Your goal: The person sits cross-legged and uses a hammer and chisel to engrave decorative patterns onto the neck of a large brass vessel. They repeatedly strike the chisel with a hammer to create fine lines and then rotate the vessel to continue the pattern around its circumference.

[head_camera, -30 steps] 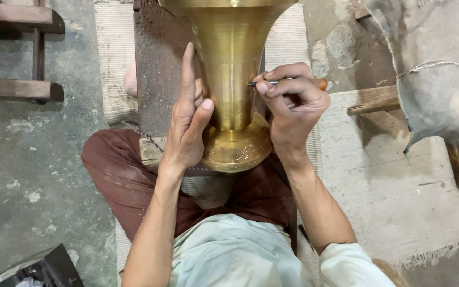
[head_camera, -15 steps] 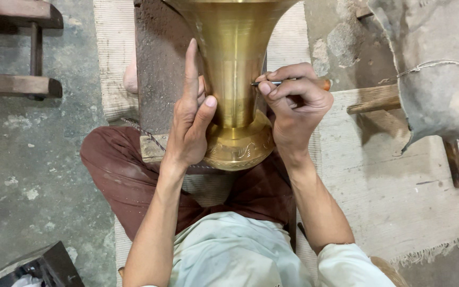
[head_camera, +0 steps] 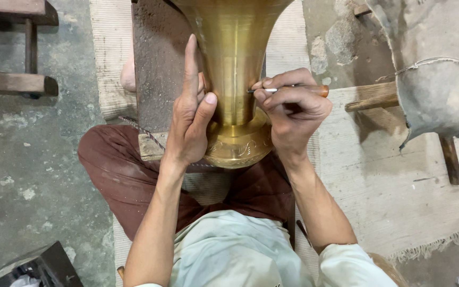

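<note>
A tall brass vase (head_camera: 235, 69) lies tilted toward me, its engraved round foot (head_camera: 238, 146) resting over my lap. My left hand (head_camera: 191, 114) presses flat against the vase's left side, fingers straight and thumb on the brass. My right hand (head_camera: 293, 109) grips a thin metal engraving tool (head_camera: 288, 90) with an orange-brown handle. The tool's tip touches the narrow neck of the vase from the right. The vase's wide upper part runs out of view at the top.
A dark block (head_camera: 158, 69) stands behind the vase on a woven mat (head_camera: 394, 196). A wooden bench (head_camera: 14, 82) is at the left over the concrete floor. A grey sack (head_camera: 442, 69) on a wooden stand is at the right. A dark box (head_camera: 38, 266) sits at lower left.
Both hands stay on the vase in nearly the same place. The right hand and tool have shifted very slightly along the neck.
</note>
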`<state>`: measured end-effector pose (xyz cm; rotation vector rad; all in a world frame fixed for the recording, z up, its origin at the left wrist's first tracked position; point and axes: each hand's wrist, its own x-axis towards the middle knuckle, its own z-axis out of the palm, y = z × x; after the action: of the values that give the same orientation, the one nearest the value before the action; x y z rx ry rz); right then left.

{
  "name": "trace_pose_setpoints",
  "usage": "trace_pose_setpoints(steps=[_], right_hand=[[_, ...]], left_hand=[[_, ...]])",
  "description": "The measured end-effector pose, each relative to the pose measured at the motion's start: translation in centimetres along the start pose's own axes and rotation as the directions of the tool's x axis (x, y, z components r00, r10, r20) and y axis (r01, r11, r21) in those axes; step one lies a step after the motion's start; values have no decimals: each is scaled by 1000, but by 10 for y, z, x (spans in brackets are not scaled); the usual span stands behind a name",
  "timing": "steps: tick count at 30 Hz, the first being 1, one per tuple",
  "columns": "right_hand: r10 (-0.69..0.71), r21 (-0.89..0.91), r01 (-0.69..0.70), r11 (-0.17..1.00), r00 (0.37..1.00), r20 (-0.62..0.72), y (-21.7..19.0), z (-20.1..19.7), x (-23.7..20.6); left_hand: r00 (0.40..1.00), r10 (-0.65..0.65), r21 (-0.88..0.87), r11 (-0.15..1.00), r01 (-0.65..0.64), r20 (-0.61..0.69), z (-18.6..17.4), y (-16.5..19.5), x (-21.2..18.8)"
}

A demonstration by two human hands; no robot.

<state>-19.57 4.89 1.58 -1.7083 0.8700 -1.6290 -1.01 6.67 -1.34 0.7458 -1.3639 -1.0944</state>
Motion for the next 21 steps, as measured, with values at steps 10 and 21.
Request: trace_pose_setpoints(steps=[10,21], right_hand=[[31,-28,-32,999,999,-38,-2,0,-1],[5,-19,-6,1000,999,-32,-3,2,-3]], left_hand=[[1000,0,-30,1000,0,-2,2,1,0],[1000,16,58,998,-15,-18,3,-3,0]])
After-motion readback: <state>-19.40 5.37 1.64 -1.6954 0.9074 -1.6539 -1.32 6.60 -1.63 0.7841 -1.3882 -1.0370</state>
